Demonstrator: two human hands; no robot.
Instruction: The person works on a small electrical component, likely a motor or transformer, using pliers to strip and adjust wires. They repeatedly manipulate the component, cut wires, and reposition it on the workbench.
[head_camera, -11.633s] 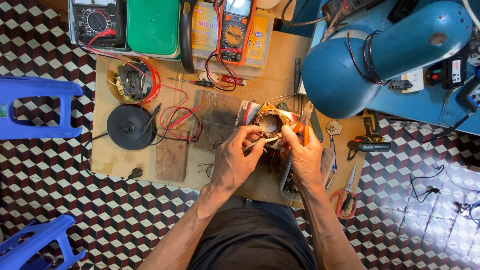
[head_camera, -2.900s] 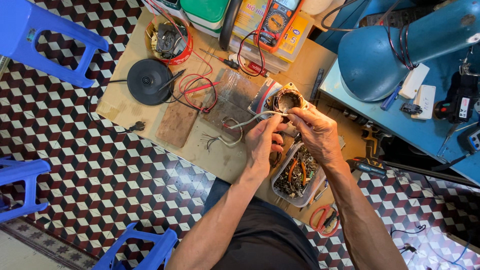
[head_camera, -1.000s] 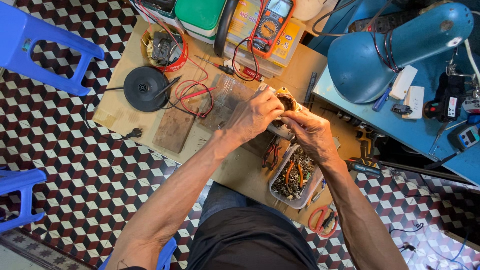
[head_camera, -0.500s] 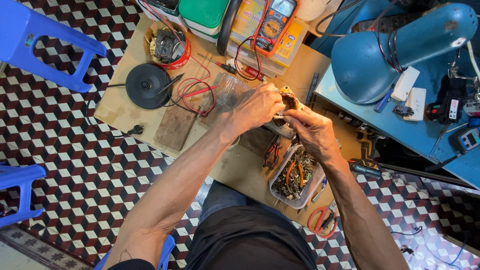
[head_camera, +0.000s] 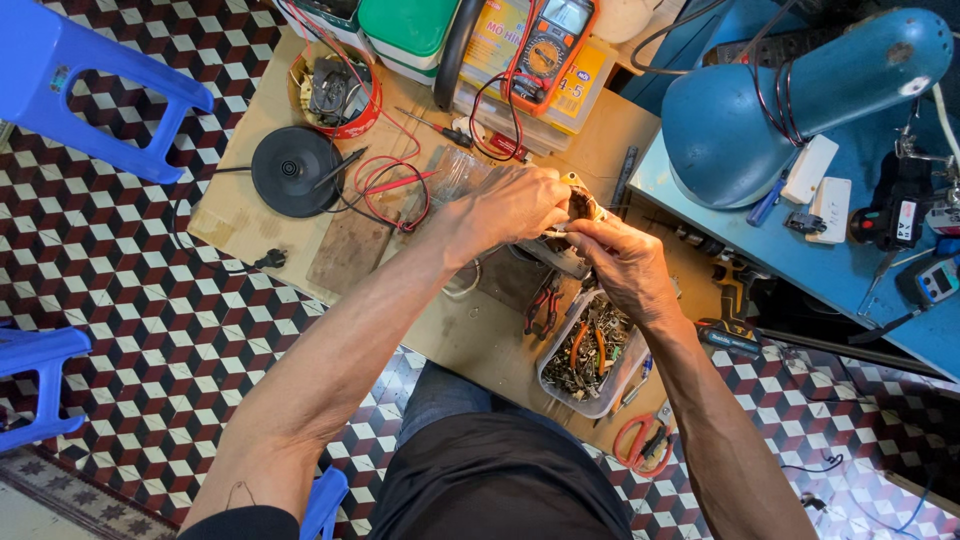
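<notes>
While both hands, left (head_camera: 515, 205) and right (head_camera: 620, 265), pinch what seems a small wound motor part (head_camera: 578, 205) above the surface (head_camera: 470, 330), its thin wires could snap if tugged.

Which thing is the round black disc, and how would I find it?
Start at the wooden board on the tiled floor and look to its far left part. The black disc lies flat there, just below the red tub of parts. It is the only plain round black thing, with a small hub in its middle.
</notes>
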